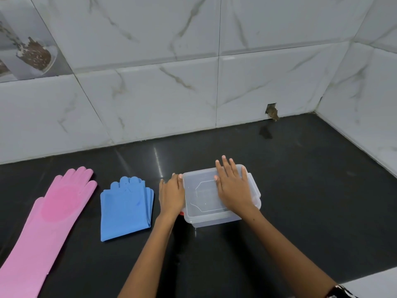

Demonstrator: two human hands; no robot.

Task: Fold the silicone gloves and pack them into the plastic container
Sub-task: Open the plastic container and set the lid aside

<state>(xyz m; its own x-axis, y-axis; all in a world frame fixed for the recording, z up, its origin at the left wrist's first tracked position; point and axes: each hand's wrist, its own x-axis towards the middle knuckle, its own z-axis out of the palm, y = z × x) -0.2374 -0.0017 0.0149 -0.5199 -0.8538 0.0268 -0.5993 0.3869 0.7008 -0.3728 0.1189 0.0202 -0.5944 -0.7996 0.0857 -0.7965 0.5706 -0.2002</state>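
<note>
A clear plastic container [204, 203] with its lid on sits on the black counter, a little right of centre. My right hand [233, 186] lies flat on the lid with the fingers spread. My left hand [171, 193] presses against the container's left side, fingers together at the rim. A folded blue silicone glove [125, 211] lies on the counter just left of my left hand. Further left, a pink silicone glove [49, 214] lies unfolded at full length, fingers pointing away from me.
The black counter [300, 179] meets marble-patterned wall tiles at the back and on the right. A small broken hole in the tile [271, 110] sits at the counter line. A small red bit [182, 213] shows under the container's left corner.
</note>
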